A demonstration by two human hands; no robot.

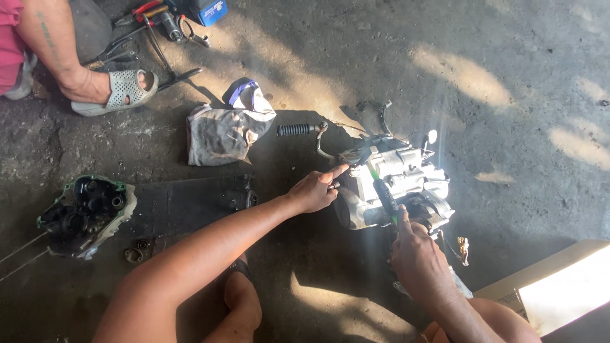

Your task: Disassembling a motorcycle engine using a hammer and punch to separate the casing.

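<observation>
Right hand grips green-handled screwdriver against engine block; left hand half-curled, forefinger touching it. Pale cardboard box lower right; blue box top.

Blue box top edge; tan carton bottom right.

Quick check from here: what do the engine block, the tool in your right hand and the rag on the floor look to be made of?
Engine block: cast metal, probably aluminium, by its pale grey matt skin that glares in the sun. Tool in the right hand: dark grip with green bands, likely plastic or rubber; its tip is hidden. Rag: woven cloth, grey and stained, crumpled in soft folds. The left hand rests on the block.
</observation>
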